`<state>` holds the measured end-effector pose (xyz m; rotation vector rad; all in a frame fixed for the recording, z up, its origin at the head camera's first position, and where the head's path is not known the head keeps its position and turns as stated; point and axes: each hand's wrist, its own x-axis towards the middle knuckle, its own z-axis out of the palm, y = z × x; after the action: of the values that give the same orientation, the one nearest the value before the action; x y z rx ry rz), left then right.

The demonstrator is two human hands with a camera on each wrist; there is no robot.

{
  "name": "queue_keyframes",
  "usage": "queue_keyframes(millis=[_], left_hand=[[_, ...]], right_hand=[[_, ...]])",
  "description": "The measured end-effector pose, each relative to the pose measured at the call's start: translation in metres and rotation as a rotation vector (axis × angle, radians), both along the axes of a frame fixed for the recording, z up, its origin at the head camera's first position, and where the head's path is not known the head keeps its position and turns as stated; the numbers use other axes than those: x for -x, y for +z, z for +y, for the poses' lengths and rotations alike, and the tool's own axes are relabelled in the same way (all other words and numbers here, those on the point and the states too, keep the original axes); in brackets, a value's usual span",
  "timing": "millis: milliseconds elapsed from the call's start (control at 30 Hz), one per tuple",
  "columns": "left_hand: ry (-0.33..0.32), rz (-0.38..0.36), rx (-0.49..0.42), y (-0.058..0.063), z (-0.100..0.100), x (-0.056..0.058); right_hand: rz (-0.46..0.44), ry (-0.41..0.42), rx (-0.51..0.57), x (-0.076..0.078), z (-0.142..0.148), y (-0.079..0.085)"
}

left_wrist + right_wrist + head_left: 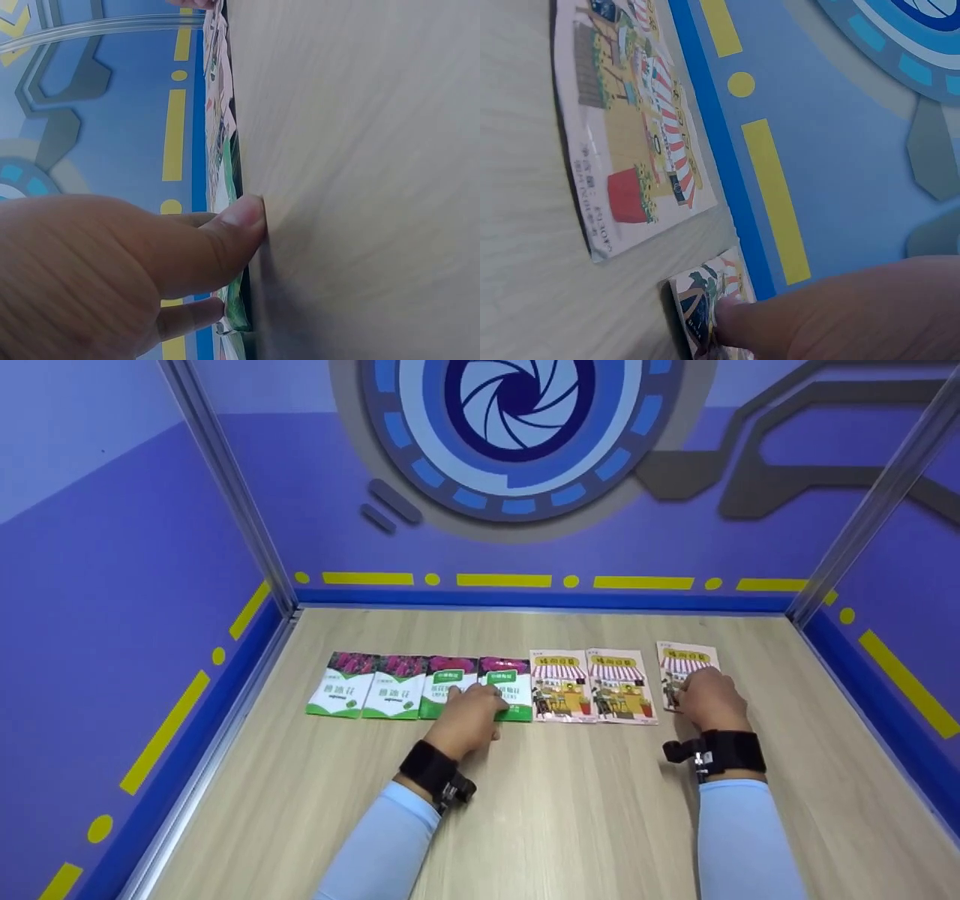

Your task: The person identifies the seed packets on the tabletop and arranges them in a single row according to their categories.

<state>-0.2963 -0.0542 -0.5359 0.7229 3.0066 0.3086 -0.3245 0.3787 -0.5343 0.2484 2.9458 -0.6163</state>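
On the table lies a row of flat packets. At its left are two white-and-green flower packets (391, 686), then two greener flower packets (510, 690). Two pink packets with a striped awning picture (559, 686) continue the row. My left hand (469, 720) rests over the greener packets, its fingers touching them; the left wrist view shows its thumb down at the table beside their edge. A third pink packet (679, 660) lies apart at the right. My right hand (712, 701) pinches its lower right part, thumb on the printed face (697, 300); the other fingers are hidden.
The wood-grain table (570, 810) is enclosed by blue-purple panels with yellow dashes (502, 580). Metal posts (232, 502) stand at the back corners. A gap of bare table separates the right-hand packet from the row.
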Motion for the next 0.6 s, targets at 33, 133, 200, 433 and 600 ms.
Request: queue_keyframes(millis=[33, 133, 200, 433, 600], left_hand=[[0.004, 0.0, 0.001, 0.0001, -0.0002, -0.0001], [0.003, 0.012, 0.001, -0.0006, -0.0004, -0.0009], [0.003, 0.018, -0.001, -0.0018, 0.0003, -0.0015], [0.006, 0.012, -0.004, -0.0016, 0.0005, -0.0006], [0.0, 0.007, -0.008, -0.0022, 0.001, -0.001]], right_hand=[[0.007, 0.009, 0.002, 0.0, 0.0006, -0.0012], [0.008, 0.041, -0.002, -0.0003, 0.0024, -0.0038], [-0.003, 0.052, -0.021, -0.0005, 0.0037, -0.0033], [-0.074, 0.088, -0.048, -0.0036, -0.0006, 0.0025], [-0.072, 0.112, -0.063, -0.0063, -0.0026, 0.0025]])
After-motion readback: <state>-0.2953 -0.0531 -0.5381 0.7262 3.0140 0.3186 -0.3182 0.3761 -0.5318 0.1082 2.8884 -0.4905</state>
